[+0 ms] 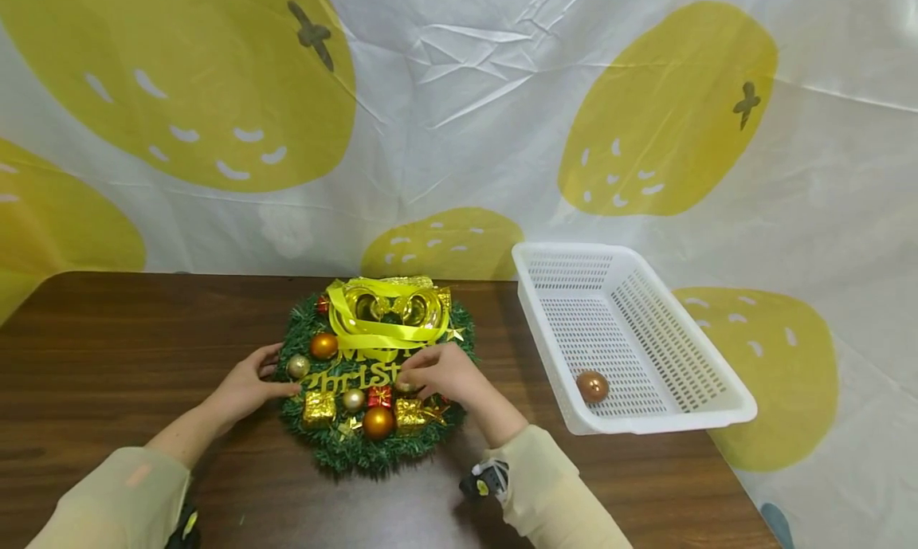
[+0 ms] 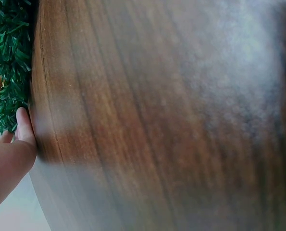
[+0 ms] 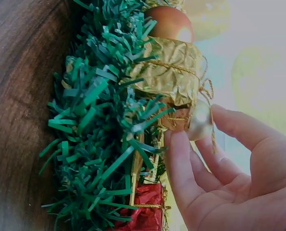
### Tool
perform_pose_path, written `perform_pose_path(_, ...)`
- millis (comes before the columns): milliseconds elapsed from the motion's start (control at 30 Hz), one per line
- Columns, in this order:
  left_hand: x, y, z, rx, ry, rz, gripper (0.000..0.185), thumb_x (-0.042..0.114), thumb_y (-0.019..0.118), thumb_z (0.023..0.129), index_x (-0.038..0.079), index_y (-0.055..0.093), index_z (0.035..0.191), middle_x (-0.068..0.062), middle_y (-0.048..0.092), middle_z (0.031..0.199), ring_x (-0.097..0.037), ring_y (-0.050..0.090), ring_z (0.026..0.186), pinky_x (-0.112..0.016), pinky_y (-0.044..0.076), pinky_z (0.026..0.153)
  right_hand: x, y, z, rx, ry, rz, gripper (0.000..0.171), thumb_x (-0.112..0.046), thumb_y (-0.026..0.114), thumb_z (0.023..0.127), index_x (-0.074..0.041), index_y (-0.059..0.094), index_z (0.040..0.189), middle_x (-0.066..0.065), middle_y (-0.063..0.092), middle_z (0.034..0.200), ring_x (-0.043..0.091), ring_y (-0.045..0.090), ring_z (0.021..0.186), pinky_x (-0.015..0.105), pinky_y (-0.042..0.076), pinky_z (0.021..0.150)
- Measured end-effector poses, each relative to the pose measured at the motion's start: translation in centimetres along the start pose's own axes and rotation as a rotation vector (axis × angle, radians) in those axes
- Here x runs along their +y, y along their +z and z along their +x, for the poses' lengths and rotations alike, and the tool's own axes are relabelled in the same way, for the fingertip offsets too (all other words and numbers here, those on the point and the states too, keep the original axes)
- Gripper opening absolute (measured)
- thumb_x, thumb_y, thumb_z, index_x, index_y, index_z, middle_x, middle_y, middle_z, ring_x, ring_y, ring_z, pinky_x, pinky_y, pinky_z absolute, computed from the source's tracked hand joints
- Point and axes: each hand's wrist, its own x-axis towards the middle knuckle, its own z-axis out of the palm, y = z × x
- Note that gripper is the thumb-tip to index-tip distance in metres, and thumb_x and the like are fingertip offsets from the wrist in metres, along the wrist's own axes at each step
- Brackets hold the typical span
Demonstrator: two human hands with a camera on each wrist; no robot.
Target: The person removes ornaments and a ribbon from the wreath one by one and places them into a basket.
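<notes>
A green Christmas wreath (image 1: 373, 445) lies flat on the brown table (image 1: 107, 358). It carries gold and orange balls, small wrapped gift boxes, a gold "Merry Christmas" sign and a yellow bow (image 1: 383, 310). My left hand (image 1: 253, 382) rests against the wreath's left edge, thumb laid on the greenery (image 2: 8, 57), fingers relaxed. My right hand (image 1: 439, 374) is on the wreath's lower right part. Its thumb and forefinger pinch a small pale gold ball (image 3: 200, 118) beside a gold gift box (image 3: 174, 67); the right hand (image 3: 195, 127) is otherwise loosely curled.
A white slatted plastic basket (image 1: 688, 350) stands to the right of the wreath and overhangs the table's right edge. One bronze ball (image 1: 592, 386) lies in it. A white cloth with yellow fruit prints hangs behind the table.
</notes>
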Motion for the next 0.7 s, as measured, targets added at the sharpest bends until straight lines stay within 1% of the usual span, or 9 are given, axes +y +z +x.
perform_pose_path(100,0.0,0.0,0.0,-0.001,0.002,0.001,0.095,0.029,0.068,0.086,-0.006,0.005,0.148,-0.037,0.014,0.146,-0.053,0.02,0.133,-0.062,0.031,0.104,-0.2,-0.2,-0.1,0.006,0.005,0.025,0.023,-0.015,0.067,0.086,0.0,0.07,0.103,0.016,0.069,0.103,0.021,0.069,0.074,0.032,0.058,0.067)
perform_pose_path(333,0.1,0.0,-0.1,-0.002,0.0,0.005,0.094,0.028,0.067,0.086,-0.006,0.005,0.148,-0.037,0.014,0.146,-0.053,0.02,0.133,-0.062,0.031,0.104,-0.4,-0.6,0.0,0.035,0.026,0.106,0.026,-0.014,0.065,0.088,0.003,0.069,0.106,0.016,0.069,0.1,0.012,0.062,0.071,0.032,0.058,0.069)
perform_pose_path(567,0.0,0.0,0.0,-0.005,-0.002,0.009,0.093,0.027,0.067,0.087,-0.007,0.005,0.148,-0.037,0.014,0.146,-0.053,0.02,0.133,-0.062,0.03,0.104,-0.7,-1.0,0.1,0.048,0.043,0.167,0.025,-0.014,0.065,0.088,0.003,0.069,0.105,0.011,0.069,0.092,0.012,0.062,0.069,0.033,0.058,0.073)
perform_pose_path(700,0.0,0.0,-0.1,-0.006,0.001,0.008,0.095,0.029,0.067,0.086,-0.006,0.005,0.148,-0.037,0.014,0.147,-0.053,0.02,0.133,-0.062,0.03,0.104,-1.0,-1.4,0.0,0.052,0.045,0.191,0.025,-0.013,0.064,0.088,0.003,0.068,0.106,0.011,0.07,0.093,0.012,0.063,0.069,0.035,0.057,0.076)
